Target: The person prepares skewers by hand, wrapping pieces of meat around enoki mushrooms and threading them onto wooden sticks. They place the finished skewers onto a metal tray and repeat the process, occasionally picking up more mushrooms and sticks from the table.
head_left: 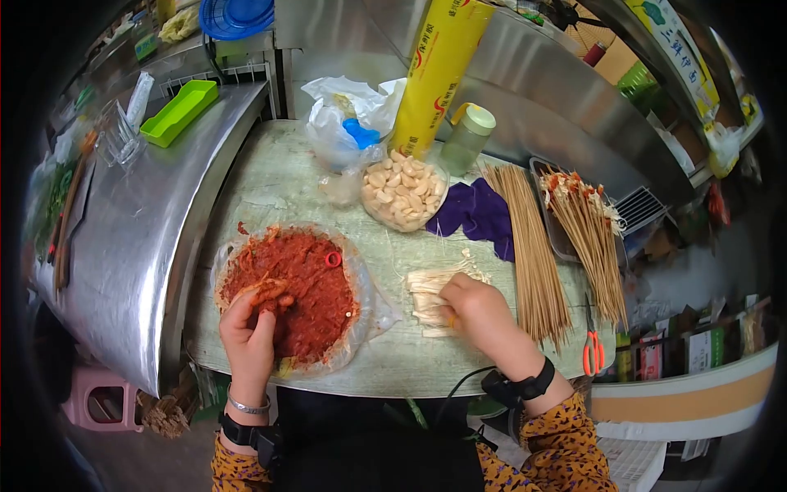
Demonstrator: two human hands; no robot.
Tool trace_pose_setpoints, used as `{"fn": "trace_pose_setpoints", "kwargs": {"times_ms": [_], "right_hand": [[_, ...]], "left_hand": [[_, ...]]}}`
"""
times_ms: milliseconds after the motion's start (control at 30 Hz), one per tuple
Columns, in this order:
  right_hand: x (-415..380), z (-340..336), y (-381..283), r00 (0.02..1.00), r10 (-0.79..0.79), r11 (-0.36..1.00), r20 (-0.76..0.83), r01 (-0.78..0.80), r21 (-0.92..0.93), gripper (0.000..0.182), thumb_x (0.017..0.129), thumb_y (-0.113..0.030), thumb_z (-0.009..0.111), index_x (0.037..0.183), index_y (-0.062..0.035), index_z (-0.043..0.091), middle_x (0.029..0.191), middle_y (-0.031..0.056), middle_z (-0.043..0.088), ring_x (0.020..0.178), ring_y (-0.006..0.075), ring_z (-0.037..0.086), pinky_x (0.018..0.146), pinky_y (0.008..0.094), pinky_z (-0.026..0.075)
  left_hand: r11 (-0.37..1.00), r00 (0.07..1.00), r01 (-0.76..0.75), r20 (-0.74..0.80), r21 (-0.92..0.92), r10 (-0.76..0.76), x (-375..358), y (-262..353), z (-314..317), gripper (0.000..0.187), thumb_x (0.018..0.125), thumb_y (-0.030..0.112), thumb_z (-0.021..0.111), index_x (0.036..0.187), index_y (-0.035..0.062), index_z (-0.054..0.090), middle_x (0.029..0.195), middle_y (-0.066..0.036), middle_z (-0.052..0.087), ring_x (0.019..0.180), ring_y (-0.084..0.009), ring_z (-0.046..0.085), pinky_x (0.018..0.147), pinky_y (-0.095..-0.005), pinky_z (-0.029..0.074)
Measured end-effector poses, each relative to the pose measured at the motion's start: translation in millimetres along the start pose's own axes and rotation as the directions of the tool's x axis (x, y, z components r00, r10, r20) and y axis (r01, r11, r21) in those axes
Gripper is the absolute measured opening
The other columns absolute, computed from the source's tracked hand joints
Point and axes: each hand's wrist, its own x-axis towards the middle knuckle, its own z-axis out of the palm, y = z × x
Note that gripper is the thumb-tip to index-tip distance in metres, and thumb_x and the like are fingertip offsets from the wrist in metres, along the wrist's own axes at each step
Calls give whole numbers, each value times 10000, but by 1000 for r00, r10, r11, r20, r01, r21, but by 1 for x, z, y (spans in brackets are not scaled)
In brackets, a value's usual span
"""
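Observation:
My left hand [250, 324] is over a plastic bag [373, 316] spread open around thick red chili paste [316, 287]. Its fingers are curled and coated with paste; whether something sits between them I cannot make out. A small red ring [333, 259] lies on the paste. To the right, my right hand [479, 312] has its fingers bent down and closed on a small pile of enoki mushrooms [426, 291] on the tabletop. Its fingertips are partly hidden behind the hand.
Peeled garlic cloves [403, 193] fill a bowl behind the mushrooms, by a yellow cling film roll [434, 74] and a green bottle [469, 135]. A purple cloth [471, 215], bare skewers [529, 254], loaded skewers [586, 230] in a tray and orange-handled scissors [593, 348] lie rightward.

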Motion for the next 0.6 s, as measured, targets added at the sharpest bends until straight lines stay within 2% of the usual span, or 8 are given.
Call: {"fn": "trace_pose_setpoints", "kwargs": {"times_ms": [33, 167, 233, 367, 433, 600], "right_hand": [[1, -4, 3, 1000, 10, 995, -15, -8, 102, 136, 696, -37, 647, 801, -23, 562, 769, 109, 539, 672, 288, 571, 578, 355, 462], [-2, -10, -1, 996, 79, 977, -30, -71, 201, 144, 696, -9, 636, 820, -13, 565, 785, 113, 534, 685, 292, 567, 591, 354, 461], [-6, -8, -7, 1000, 5, 975, -26, 1, 224, 161, 690, 20, 625, 837, -14, 570, 789, 112, 531, 696, 294, 566, 607, 352, 468], [-5, 1, -16, 1000, 0, 978, 14, -3, 208, 190, 679, 21, 637, 850, -23, 567, 817, 108, 532, 712, 293, 568, 620, 348, 476], [-3, 3, -22, 1000, 11, 993, 23, -13, 113, 222, 670, -5, 668, 863, -33, 563, 851, 99, 528, 741, 288, 568, 623, 348, 482], [2, -3, -30, 999, -35, 996, 21, 33, 81, 236, 638, -48, 691, 796, -38, 517, 793, 96, 483, 730, 279, 559, 604, 363, 484]], "left_hand": [[1000, 1000, 4, -3, 2, -4, 0, 0, 0, 287, 758, -80, 446, 986, -60, 620, 959, -102, 623, 864, -162, 601, 799, -261, 450], [998, 999, -37, -35, 49, 39, 1, -4, 0, 289, 751, -75, 451, 983, -57, 623, 941, -98, 628, 877, -166, 592, 812, -268, 442], [998, 998, -48, -30, 39, 49, 1, -3, 0, 290, 747, -70, 455, 980, -53, 625, 947, -99, 628, 891, -168, 584, 825, -275, 435], [999, 999, -24, -35, 33, 25, 0, -2, -1, 288, 747, -71, 455, 980, -54, 624, 959, -101, 625, 895, -168, 583, 828, -274, 433], [999, 999, -31, -36, 21, 32, 0, -3, -2, 288, 746, -72, 457, 980, -54, 624, 956, -101, 628, 901, -169, 583, 829, -275, 432], [1000, 999, -6, -34, -22, 5, 0, -3, -2, 284, 743, -72, 465, 978, -54, 624, 950, -103, 634, 905, -174, 585, 832, -279, 431]]}}
